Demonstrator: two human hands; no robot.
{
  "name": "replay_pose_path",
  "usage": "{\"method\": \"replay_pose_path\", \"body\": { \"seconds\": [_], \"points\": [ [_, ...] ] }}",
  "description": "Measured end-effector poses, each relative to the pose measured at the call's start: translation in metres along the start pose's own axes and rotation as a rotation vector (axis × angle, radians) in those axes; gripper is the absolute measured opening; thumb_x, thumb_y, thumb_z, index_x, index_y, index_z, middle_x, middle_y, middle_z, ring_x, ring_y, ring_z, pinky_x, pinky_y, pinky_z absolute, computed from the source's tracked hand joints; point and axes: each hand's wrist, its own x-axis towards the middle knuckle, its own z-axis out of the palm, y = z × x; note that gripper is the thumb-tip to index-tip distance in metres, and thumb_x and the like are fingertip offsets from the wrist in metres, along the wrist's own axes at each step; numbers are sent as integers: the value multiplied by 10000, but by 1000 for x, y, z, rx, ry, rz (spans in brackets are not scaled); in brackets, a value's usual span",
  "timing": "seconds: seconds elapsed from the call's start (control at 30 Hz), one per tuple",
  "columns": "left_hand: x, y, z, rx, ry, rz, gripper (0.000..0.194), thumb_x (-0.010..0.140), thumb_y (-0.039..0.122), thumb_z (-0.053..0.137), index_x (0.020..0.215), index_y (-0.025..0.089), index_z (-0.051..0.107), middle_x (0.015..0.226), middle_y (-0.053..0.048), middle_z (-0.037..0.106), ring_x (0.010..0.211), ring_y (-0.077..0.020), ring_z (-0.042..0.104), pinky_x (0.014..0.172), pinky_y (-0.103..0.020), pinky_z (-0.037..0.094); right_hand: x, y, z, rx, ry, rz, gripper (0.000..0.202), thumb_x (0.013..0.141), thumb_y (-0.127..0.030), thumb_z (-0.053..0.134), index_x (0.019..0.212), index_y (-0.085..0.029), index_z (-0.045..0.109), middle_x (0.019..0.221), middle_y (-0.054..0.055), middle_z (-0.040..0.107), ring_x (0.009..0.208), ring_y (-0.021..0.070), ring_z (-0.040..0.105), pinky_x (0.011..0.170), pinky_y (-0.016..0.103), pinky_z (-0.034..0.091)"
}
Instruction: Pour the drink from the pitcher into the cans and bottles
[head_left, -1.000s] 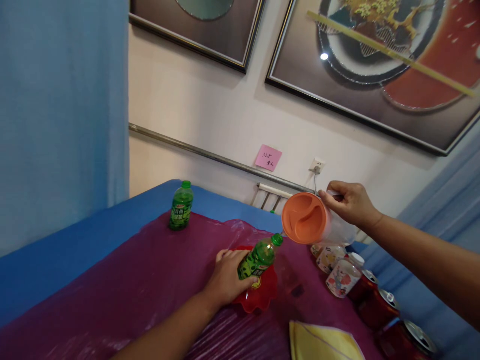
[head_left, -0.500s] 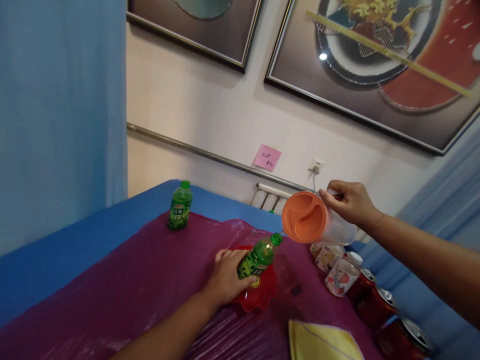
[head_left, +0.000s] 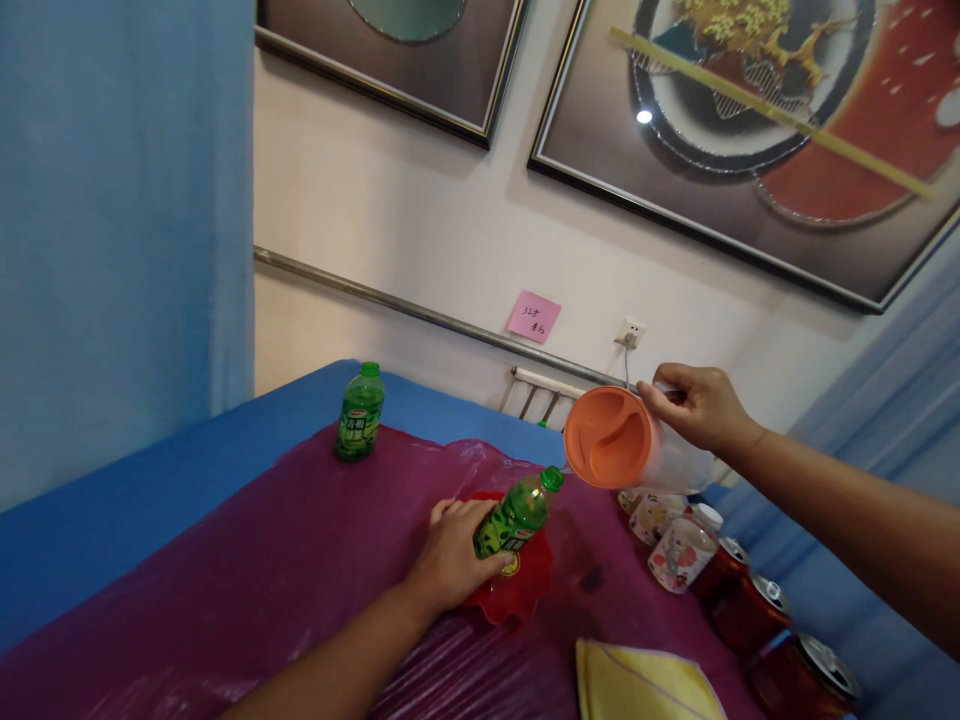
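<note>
My left hand [head_left: 455, 555] is closed round a green plastic bottle [head_left: 516, 515], which leans to the right over a scalloped red dish [head_left: 517, 595]. In my right hand [head_left: 701, 405] is the handle of a clear pitcher [head_left: 679, 460] with an orange lid [head_left: 609, 437]. The pitcher lies tipped on its side in the air, its lid facing left. Its lower left edge comes close to the bottle's green top, and a thin trace of liquid seems to show between them. Another green bottle [head_left: 361, 413] stands upright farther left.
At the right are a white-capped bottle [head_left: 684, 550], other patterned bottles [head_left: 656, 515] and several red cans [head_left: 750, 612]. A yellow cloth [head_left: 645, 685] lies near the front on the purple plastic sheet [head_left: 300, 560]. Behind are a wall rail [head_left: 420, 312] and blue curtains [head_left: 120, 220].
</note>
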Motion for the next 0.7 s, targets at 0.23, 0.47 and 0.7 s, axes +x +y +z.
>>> {"method": "replay_pose_path", "body": {
  "seconds": [0.23,0.47,0.7],
  "points": [
    [0,0,0,1,-10,-3,580,689,371,816,1235,268,645,1249,-47,723,1185,-305,619,1134,-503,276,1,-2,-1,-7,-2,3,411,861,-451,572,562,-237,388,474,-46,362,456,111,337,479,268,279],
    [0,0,-1,1,0,4,567,698,378,810,1230,275,646,1253,-49,721,1175,-301,617,1126,-496,283,2,-4,-1,-10,-5,3,432,863,-471,562,556,-238,367,472,-47,349,459,110,326,473,270,276],
    [-1,1,-1,-11,-6,3,572,694,362,815,1231,271,640,1258,-48,718,1182,-302,613,1129,-502,271,3,-4,-2,-6,-5,-9,413,854,-458,566,558,-238,382,477,-48,348,458,110,327,476,270,274]
  ]
}}
